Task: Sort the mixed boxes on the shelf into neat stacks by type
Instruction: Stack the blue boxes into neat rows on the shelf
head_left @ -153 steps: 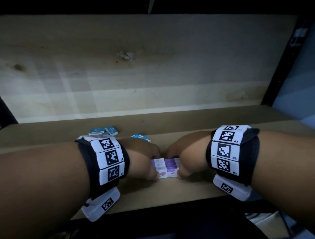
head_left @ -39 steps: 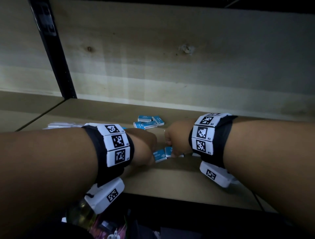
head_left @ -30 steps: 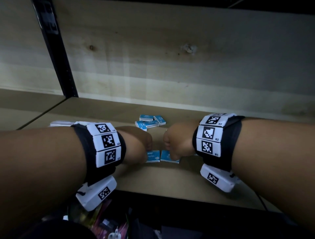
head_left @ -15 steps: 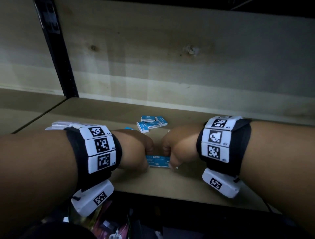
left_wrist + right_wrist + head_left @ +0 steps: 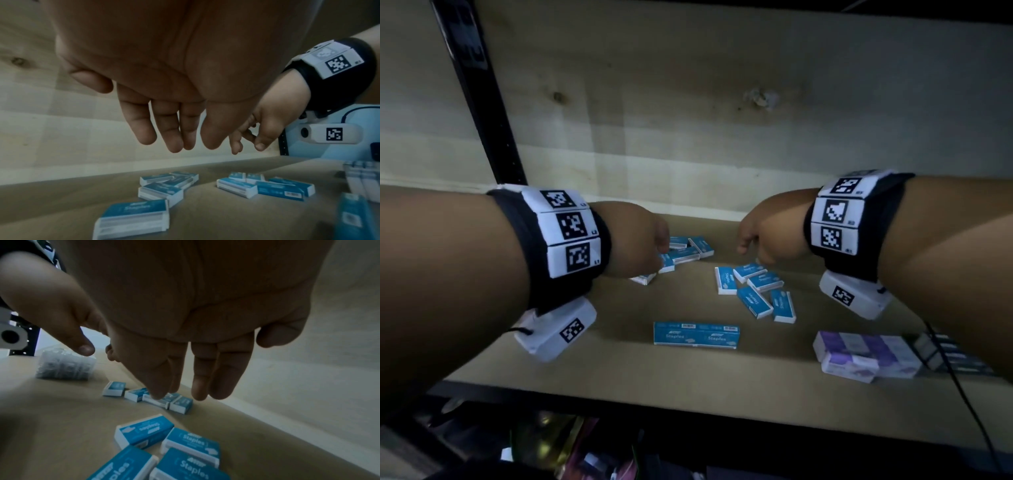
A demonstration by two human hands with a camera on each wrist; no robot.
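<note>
Both empty, left hand (image 5: pixel 635 238) and right hand (image 5: pixel 768 236) hovering slack-fingered over scattered staple boxes (image 5: pixel 753 289); probably light, stiff, smooth; pinch long sides.

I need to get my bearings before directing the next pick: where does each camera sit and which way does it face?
Head: worn on the head, looking down into the shelf; both forearms, left hand and right hand show.
Left wrist: under the left palm, looking along its straight fingers at blue staple boxes; the right hand shows too.
Right wrist: under the right palm, facing the left hand and a clear box.
All three share the scattered staple boxes.
</note>
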